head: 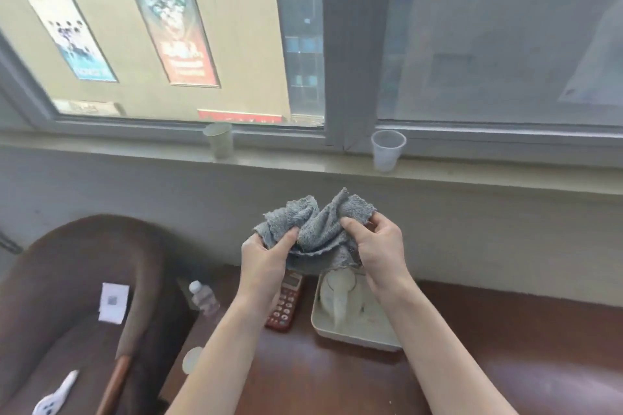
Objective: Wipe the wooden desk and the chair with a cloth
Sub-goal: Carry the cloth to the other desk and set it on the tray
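A crumpled grey cloth (pixel 315 226) hangs in the air above the far edge of the dark wooden desk (pixel 505 354). My left hand (pixel 266 258) grips its left side and my right hand (pixel 377 246) grips its right side, so the cloth bunches between them. The brown upholstered chair (pixel 67 280) stands at the left of the desk, with a white paper card (pixel 114 302) on its seat.
On the desk lie a red phone (pixel 286 307), a white tray (pixel 350 335) holding pale items, a small plastic bottle (pixel 202 298) and a round white lid (pixel 192 360). Two plastic cups (pixel 219 140) (pixel 387 150) stand on the window sill. A white object (pixel 57 394) lies on the chair.
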Action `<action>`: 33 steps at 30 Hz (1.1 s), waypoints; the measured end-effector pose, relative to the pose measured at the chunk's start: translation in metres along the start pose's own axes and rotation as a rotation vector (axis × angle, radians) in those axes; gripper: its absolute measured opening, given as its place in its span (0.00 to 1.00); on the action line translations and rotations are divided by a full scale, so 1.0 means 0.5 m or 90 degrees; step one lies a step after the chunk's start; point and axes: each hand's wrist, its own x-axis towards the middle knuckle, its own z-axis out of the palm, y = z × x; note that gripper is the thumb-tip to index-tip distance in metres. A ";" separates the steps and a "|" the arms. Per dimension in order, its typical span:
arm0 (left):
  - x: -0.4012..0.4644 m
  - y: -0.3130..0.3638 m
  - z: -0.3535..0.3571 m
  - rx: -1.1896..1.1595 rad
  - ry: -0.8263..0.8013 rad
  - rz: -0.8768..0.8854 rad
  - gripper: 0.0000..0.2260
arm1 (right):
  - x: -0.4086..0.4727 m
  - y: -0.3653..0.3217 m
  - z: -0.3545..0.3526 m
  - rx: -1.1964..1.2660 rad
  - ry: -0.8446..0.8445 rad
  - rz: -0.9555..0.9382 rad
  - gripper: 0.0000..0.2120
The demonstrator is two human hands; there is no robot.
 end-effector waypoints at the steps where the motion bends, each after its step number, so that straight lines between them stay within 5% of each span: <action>1: 0.019 -0.012 0.026 0.006 -0.009 -0.011 0.09 | 0.025 0.000 -0.022 -0.002 0.013 -0.001 0.06; 15: 0.164 -0.257 0.205 0.121 -0.094 -0.165 0.08 | 0.184 0.145 -0.226 -0.057 0.233 0.041 0.06; 20: 0.190 -0.385 0.222 0.222 -0.071 -0.203 0.17 | 0.220 0.280 -0.284 -0.139 0.313 0.087 0.07; 26: 0.237 -0.588 0.221 0.340 -0.065 -0.202 0.02 | 0.279 0.473 -0.332 -0.216 0.339 0.138 0.06; 33: 0.262 -0.826 0.216 0.401 -0.058 -0.225 0.07 | 0.354 0.656 -0.393 -0.334 0.352 0.144 0.04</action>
